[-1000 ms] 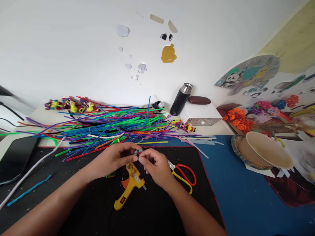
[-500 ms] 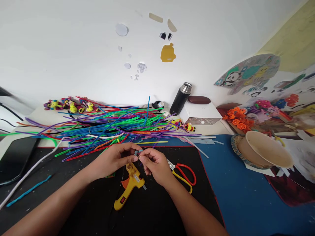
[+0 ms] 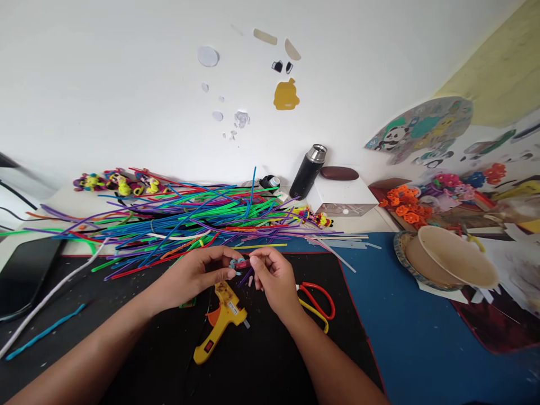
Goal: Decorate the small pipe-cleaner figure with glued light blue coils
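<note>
Between my hands is a small twisted piece (image 3: 241,263), blue-grey with a dark red part. My left hand (image 3: 198,275) pinches its blue-grey end between thumb and fingers. The fingertips of my right hand (image 3: 272,278) are closed on the dark red end. Just below the hands, a yellow glue gun (image 3: 221,323) lies on the black mat. Scissors with red and yellow handles (image 3: 318,304) rest right of it, their blades hidden behind my right hand. A pile of coloured pipe cleaners (image 3: 189,216) spreads behind the hands.
A black phone (image 3: 29,270), a white cable (image 3: 57,292) and a blue twisted stem (image 3: 46,332) lie at left. Behind stand a black flask (image 3: 307,171) and a white box (image 3: 343,197). A beige bowl (image 3: 458,259) sits at right, near orange flowers (image 3: 407,203).
My right hand has shifted slightly right, away from my left, and more of the dark red part now shows between them. The view has moved a little.
</note>
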`<act>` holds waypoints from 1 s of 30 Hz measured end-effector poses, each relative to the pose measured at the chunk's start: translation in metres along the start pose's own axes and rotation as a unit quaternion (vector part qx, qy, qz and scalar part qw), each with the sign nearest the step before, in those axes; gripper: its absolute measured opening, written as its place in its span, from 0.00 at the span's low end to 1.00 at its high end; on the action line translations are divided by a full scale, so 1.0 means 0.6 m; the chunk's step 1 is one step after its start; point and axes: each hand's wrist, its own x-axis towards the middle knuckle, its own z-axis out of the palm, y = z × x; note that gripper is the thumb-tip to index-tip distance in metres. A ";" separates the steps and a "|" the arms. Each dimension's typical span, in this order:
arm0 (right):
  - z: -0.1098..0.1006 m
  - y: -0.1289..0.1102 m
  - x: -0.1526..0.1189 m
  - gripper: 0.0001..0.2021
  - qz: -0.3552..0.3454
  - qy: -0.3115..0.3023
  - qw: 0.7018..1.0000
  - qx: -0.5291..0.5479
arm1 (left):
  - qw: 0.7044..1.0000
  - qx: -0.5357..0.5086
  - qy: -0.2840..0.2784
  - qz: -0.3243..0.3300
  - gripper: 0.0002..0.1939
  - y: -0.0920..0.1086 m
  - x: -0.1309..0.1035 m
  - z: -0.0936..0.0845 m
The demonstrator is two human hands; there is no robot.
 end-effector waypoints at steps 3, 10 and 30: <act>0.000 0.004 0.000 0.14 -0.004 -0.006 1.000 -0.014 | 1.000 0.011 -0.001 0.003 0.17 0.001 -0.002 0.001; 0.003 0.011 -0.004 0.11 -0.026 -0.007 0.998 -0.065 | 0.999 0.039 -0.010 0.001 0.16 0.006 -0.006 0.003; 0.004 0.005 -0.007 0.08 -0.074 0.010 0.983 -0.167 | 0.998 0.064 -0.010 -0.002 0.19 0.016 -0.009 0.010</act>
